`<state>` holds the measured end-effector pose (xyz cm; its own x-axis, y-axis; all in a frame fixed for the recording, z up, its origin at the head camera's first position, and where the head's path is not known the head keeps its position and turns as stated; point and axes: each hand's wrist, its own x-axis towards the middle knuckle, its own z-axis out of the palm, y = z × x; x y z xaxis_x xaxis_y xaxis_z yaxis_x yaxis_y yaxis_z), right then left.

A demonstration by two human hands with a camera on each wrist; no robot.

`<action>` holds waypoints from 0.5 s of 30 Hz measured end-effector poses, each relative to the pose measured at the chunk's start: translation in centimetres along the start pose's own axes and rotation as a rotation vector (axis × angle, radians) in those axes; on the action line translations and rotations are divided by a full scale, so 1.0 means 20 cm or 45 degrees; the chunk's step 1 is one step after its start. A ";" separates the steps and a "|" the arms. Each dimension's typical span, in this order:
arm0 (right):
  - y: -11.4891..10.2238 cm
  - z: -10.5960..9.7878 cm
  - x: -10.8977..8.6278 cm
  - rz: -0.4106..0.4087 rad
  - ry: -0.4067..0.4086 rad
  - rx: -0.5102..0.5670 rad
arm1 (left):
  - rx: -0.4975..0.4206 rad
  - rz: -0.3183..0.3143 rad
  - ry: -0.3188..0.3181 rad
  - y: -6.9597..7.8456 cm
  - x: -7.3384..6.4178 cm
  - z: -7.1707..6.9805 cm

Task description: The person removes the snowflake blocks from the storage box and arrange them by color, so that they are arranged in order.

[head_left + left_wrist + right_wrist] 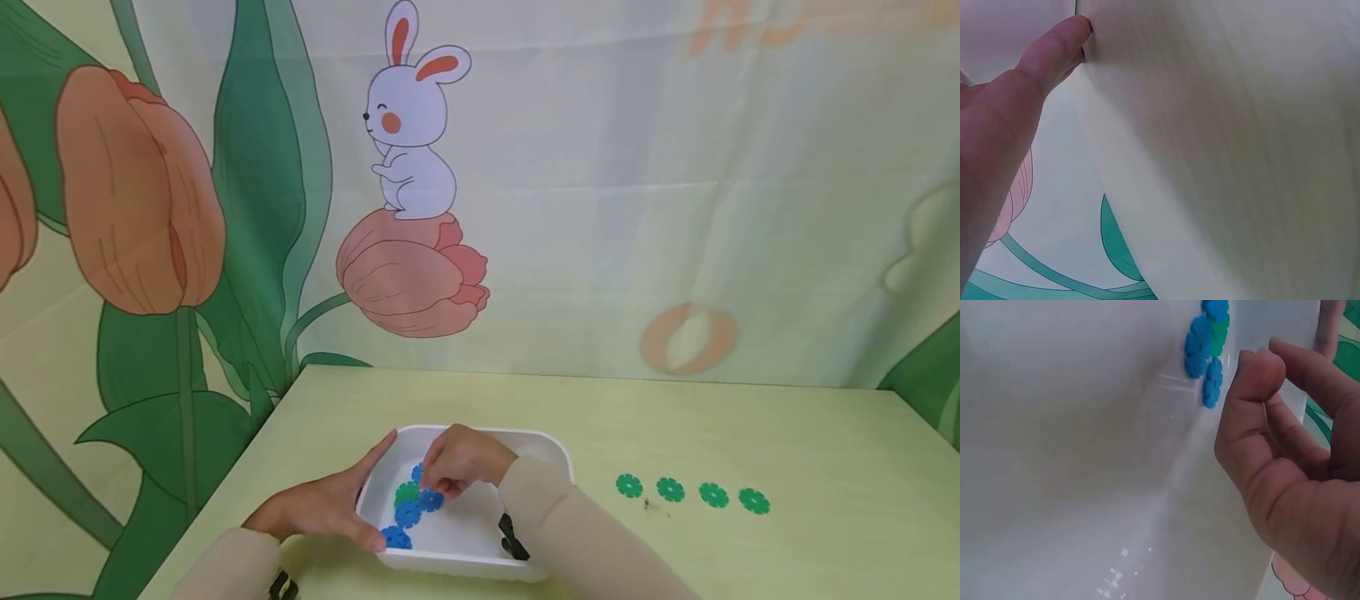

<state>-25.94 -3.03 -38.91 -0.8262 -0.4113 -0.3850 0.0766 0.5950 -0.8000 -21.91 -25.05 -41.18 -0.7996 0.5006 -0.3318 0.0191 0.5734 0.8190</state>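
The white tray [465, 564] stands on the table. My left hand [318, 504] holds its left end, thumb at the near corner and index finger stretched to the far one. Inside the tray, my right hand [467, 458] reaches to the left, its fingers curled over the flower-shaped discs. In the right wrist view its thumb and fingertips come together, and no disc shows between them. Several blue discs [407, 513] and a green disc [406, 493] lie along the tray's left side. Black pieces [513, 540] lie at its right, partly covered by my right sleeve.
Four green discs form a row on the table to the right of the tray, from a left one [629, 486] to a right one [753, 501]. Behind the table [840, 467] hangs a printed cloth [570, 208] with a rabbit and tulips.
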 end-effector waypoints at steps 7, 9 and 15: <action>0.01 0.05 0.01 -0.026 -0.018 -0.048 | -0.018 0.007 -0.008 0.00 0.00 0.00; 0.01 0.06 0.02 -0.041 -0.020 -0.069 | -0.023 0.006 -0.012 -0.01 0.00 0.00; 0.02 0.10 0.06 -0.112 0.015 -0.216 | -0.025 -0.003 -0.011 -0.01 0.00 -0.01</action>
<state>-25.68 -4.66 -40.68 -0.8319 -0.4596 -0.3109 -0.0906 0.6654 -0.7410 -21.98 -25.24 -41.24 -0.7946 0.5044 -0.3379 0.0049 0.5619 0.8272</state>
